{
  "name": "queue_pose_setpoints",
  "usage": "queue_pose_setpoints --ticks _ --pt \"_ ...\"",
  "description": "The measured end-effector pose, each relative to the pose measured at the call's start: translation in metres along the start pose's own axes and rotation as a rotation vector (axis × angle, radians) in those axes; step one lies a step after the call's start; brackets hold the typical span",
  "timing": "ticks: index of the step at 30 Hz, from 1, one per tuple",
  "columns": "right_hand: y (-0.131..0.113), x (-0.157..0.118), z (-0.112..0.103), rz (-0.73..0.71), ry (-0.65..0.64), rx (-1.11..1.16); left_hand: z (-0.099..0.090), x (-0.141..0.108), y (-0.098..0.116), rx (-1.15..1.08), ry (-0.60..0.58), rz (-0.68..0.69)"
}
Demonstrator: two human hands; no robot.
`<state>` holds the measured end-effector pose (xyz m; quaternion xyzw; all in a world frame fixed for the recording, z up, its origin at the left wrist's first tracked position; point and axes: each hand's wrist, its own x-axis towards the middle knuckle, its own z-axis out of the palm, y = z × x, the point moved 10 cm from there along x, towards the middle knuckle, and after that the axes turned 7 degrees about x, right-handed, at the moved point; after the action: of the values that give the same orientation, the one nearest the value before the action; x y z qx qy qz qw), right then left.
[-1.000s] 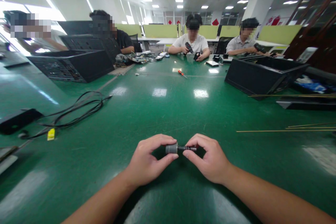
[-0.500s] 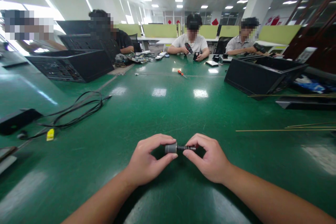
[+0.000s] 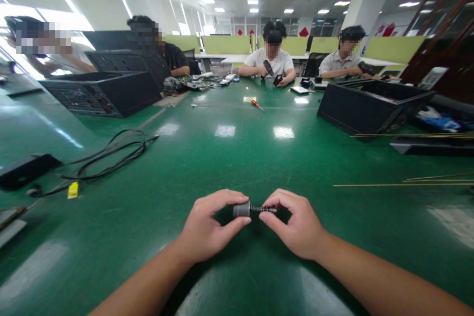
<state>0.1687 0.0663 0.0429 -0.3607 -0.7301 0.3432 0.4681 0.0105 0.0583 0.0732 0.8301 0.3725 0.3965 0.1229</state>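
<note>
Low over the green table [image 3: 237,158], my left hand [image 3: 211,227] pinches a grey cylinder [image 3: 242,209] between thumb and fingers. From its right end runs a thin dark shaft [image 3: 256,209], with a shiny, ridged metal tip [image 3: 272,210]. My right hand [image 3: 292,222] is closed on that shaft near the tip, thumb below and index finger above. The two parts lie in one line, nearly level. Part of the shaft is hidden behind my right fingertips, so whether the tip is a separate piece I cannot tell.
Black cables [image 3: 111,155] with a yellow tag [image 3: 73,190] lie to the left. Open black computer cases [image 3: 99,94] stand at both sides. An orange screwdriver [image 3: 255,103] lies ahead, thin rods [image 3: 374,185] at right. Across the table a person [image 3: 270,61] holds a power drill [image 3: 268,67].
Both my hands keep their grips, almost unmoved. The view has shifted very slightly. The person across has shifted the drill and the small black part in their hands a little.
</note>
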Motion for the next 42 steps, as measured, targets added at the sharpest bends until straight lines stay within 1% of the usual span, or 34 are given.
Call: queue_pose_setpoints --ticks 15,30,42 --pt "-0.002 0.0 -0.0008 -0.006 0.001 0.001 -0.0039 0.0028 0.0032 0.019 0.015 0.009" --pt "-0.0024 0.0002 -0.002 -0.006 0.007 0.0 -0.0049 0.0028 0.0029 0.032 0.003 0.001" --pt "-0.0033 0.0002 -0.0027 -0.012 0.014 0.007 -0.007 0.0024 0.0013 0.046 0.016 0.009"
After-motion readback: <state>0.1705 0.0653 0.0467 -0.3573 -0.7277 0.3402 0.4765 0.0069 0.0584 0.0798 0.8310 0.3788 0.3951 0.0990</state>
